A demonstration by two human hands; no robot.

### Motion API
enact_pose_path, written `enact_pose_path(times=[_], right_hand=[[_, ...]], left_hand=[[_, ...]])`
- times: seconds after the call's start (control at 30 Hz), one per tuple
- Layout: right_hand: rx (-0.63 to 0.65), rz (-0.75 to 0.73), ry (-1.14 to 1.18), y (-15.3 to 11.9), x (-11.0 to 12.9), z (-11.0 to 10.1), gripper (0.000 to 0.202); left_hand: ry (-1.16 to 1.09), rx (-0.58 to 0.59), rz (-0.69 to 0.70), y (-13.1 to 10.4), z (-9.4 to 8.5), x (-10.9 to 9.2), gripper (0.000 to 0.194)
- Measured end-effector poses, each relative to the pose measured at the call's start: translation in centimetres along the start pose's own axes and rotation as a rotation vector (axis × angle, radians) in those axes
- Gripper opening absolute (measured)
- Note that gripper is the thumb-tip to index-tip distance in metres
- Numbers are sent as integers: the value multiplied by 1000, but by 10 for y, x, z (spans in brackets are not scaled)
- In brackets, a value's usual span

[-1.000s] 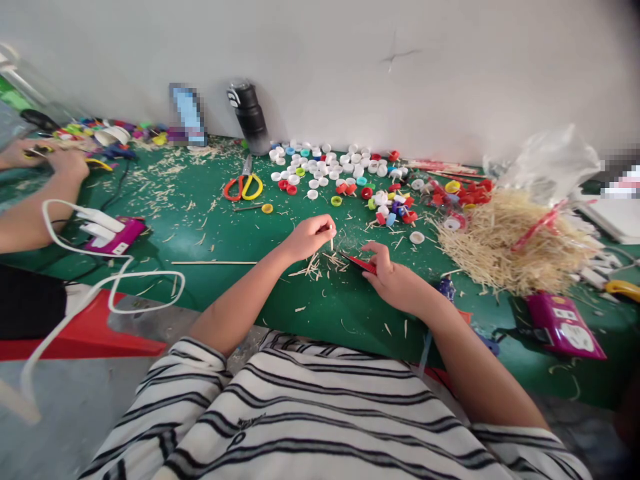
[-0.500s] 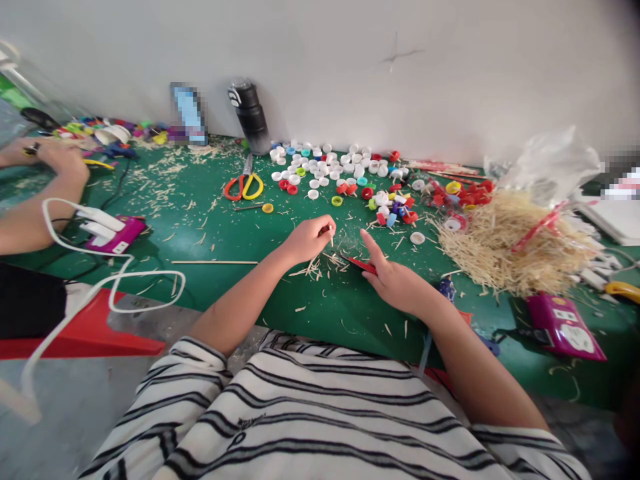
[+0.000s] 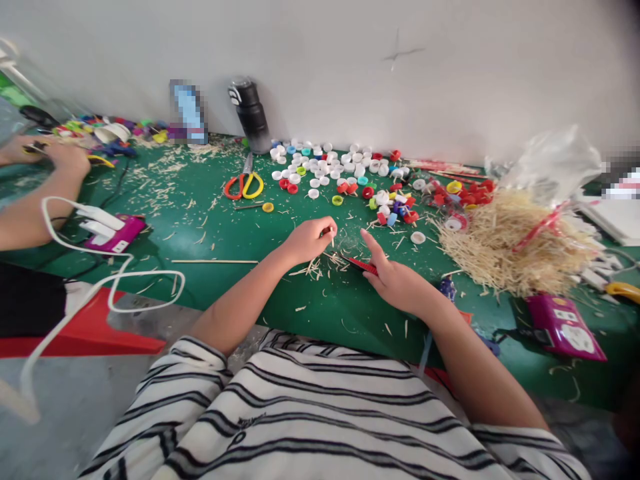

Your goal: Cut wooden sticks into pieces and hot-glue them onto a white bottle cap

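Your left hand is closed, its thumb and forefinger pinching a short wooden stick that points downward over a scatter of wood shavings on the green table. Your right hand lies just to the right of it, gripping a red-handled cutter whose tip reaches toward the stick, with your forefinger stretched out above the tool. The stick and the cutter tip are near each other, but you cannot tell whether they touch. Behind your hands lies a spread of bottle caps, white ones toward the wall and red and coloured ones to the right. Orange-and-yellow scissors lie to the left of the caps, and a dark bottle stands against the wall. A heap of thin wooden sticks sits well to your right under a clear plastic bag. At the far left, another person's hand works at the same table.
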State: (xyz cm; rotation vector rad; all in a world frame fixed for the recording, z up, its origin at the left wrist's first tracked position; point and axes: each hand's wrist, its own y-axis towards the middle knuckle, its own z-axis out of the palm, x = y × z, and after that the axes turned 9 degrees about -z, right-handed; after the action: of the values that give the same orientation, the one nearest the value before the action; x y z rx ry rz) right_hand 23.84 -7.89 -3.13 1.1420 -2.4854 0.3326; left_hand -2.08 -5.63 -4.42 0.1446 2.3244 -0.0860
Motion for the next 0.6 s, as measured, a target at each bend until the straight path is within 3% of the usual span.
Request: enact_pose_path(times=[0.17,0.4,0.6], right_hand=[[19,-6,-31,1,3,-2,77],[-32,12,32,-1,1,1,54],[-18,1,-13,-1,-1,2,75]], left_hand=[[27,7,2,1,0,1,14],[68,31,-14,1,1,3,17],[98,49,-18,1,1,2,19]])
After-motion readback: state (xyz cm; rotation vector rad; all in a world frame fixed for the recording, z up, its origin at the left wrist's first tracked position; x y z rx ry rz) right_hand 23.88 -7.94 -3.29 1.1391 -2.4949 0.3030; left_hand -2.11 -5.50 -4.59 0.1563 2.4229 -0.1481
